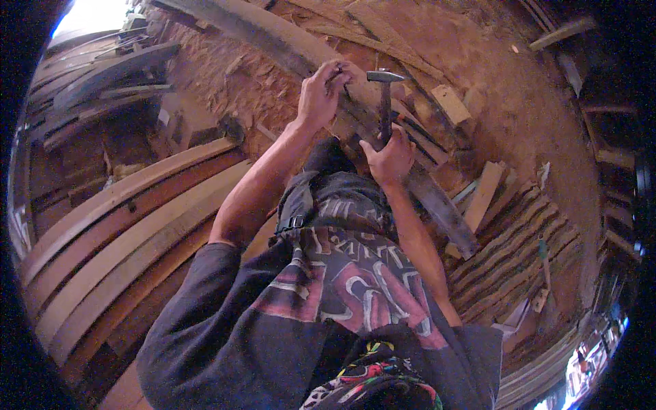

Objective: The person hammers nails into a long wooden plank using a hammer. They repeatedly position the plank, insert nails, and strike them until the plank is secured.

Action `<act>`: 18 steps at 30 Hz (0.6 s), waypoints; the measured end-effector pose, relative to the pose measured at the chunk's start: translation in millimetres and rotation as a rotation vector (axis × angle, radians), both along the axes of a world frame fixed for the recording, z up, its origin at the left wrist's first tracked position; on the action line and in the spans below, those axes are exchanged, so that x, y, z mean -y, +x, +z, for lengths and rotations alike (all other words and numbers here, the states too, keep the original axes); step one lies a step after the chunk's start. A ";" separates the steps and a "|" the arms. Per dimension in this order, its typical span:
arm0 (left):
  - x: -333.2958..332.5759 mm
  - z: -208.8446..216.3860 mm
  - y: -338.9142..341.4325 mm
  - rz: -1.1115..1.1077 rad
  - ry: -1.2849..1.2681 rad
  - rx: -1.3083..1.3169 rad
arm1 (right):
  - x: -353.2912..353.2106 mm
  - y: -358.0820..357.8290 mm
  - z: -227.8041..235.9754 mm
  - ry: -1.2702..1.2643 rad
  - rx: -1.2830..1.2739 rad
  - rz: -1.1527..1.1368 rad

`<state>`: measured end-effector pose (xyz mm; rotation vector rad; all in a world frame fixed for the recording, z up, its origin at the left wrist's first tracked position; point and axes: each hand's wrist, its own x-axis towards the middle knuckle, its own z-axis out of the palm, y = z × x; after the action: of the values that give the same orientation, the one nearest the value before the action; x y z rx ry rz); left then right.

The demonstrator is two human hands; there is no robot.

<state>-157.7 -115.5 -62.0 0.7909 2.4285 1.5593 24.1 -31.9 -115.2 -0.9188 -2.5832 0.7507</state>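
My right hand [391, 158] is wrapped round the handle of a hammer [385, 77]. The hammer stands upright, its metal head above my fist and beside the fingers of my left hand. My left hand [322, 94] rests at a long, dark wooden beam [441, 208], thumb and fingers pinched together over its top. Whatever small thing may be between those fingertips is too small to make out. The beam runs slantwise from the far left, under both hands, to the near right.
Several long planks [137, 236] lie side by side at the left. A short wood block [451, 104] and other offcuts [486, 195] are scattered on the reddish-brown ground right of the beam. Stacked wavy-edged boards [519, 239] lie farther right, near a green-handled tool [543, 249].
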 end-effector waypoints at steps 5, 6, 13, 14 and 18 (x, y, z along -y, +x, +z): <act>-11.4 17.3 34.8 -0.492 -0.131 -0.137 | -24.2 25.4 4.3 -0.085 -0.043 0.036; -14.6 10.3 35.7 -0.413 -0.136 -0.120 | -29.9 32.3 4.3 -0.139 -0.003 0.055; -71.7 26.5 13.3 -0.194 0.175 0.285 | -75.3 68.8 14.7 -0.248 -0.034 0.065; -79.8 22.6 22.2 -0.332 0.083 0.195 | -80.9 72.2 14.1 -0.188 -0.118 0.050; -114.0 -7.8 41.5 -0.662 0.104 0.236 | -83.9 110.9 20.6 -0.010 -0.150 -0.100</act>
<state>-116.2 -1.5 -69.8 1.1926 1.6789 1.4068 135.0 52.0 -94.5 -0.9490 -2.3874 0.7740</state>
